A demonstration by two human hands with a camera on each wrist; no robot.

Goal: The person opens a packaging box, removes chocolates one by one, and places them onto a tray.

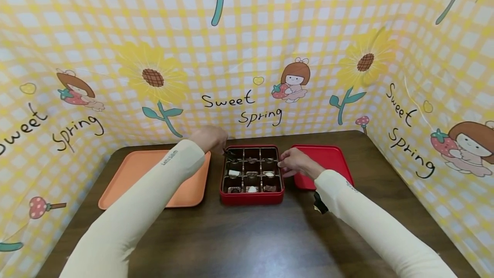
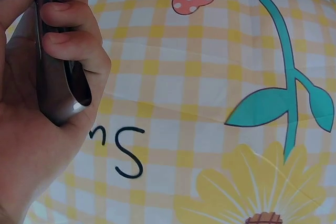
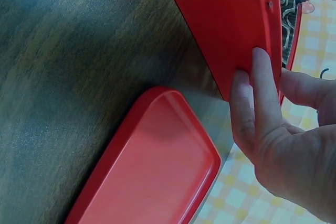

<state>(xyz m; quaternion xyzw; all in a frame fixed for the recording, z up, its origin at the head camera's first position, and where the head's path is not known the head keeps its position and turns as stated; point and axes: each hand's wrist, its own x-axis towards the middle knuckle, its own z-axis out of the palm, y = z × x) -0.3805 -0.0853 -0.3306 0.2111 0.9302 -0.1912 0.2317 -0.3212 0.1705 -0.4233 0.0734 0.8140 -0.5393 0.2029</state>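
The red box (image 1: 251,199) stands near the middle of the desk's (image 1: 247,239) far edge, small chocolates (image 1: 252,189) in its compartments. The left hand (image 1: 210,138) has its fingers curled round metal tongs (image 2: 55,90), their tips at the box's far left compartment. The right hand (image 1: 296,161) pinches the box's right wall, fingers outside, thumb at the rim. An orange tray (image 1: 135,166) lies toward the desk's far left corner; a shallow red lid (image 1: 326,158) lies toward the far right corner.
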